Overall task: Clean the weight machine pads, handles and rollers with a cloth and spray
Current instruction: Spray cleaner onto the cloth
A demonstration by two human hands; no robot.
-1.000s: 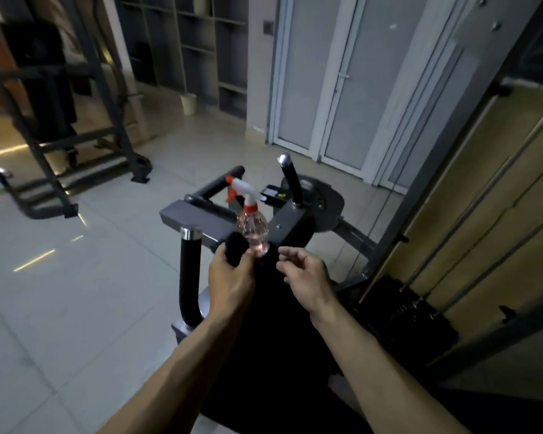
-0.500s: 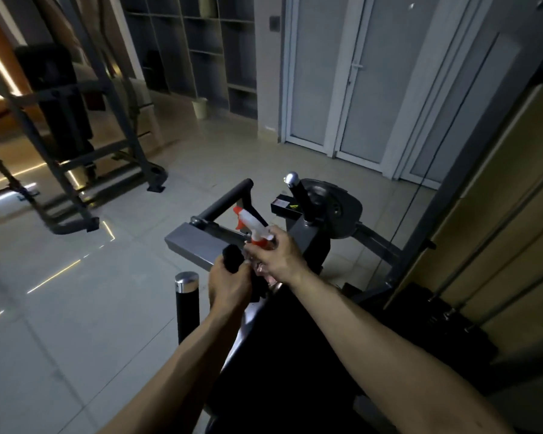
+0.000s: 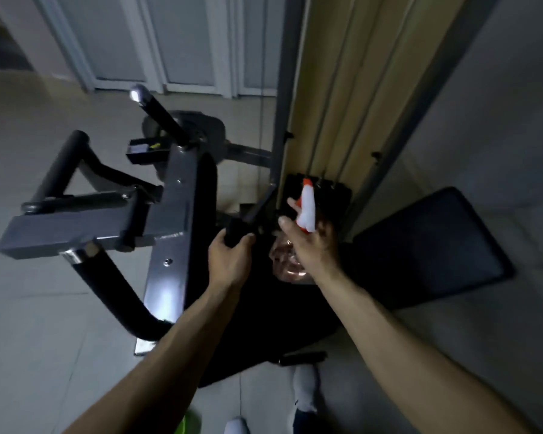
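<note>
My right hand grips a clear spray bottle by its neck; the white and orange trigger head sticks up above my fingers. My left hand holds a black cloth bunched in its fingers, over the machine's black pad. The grey frame of the weight machine runs left of both hands. Black handles stand at its far end and curve down at its near end. A black roller bar lies to the left.
The black weight stack and guide rods stand just behind my right hand. A black seat pad lies to the right. White doors are at the back. Tiled floor spreads left. My feet show below.
My right hand has lifted the spray bottle off the machine and carried it right, toward the weight stack. The camera has tilted down and turned right. My left hand still holds the cloth.
</note>
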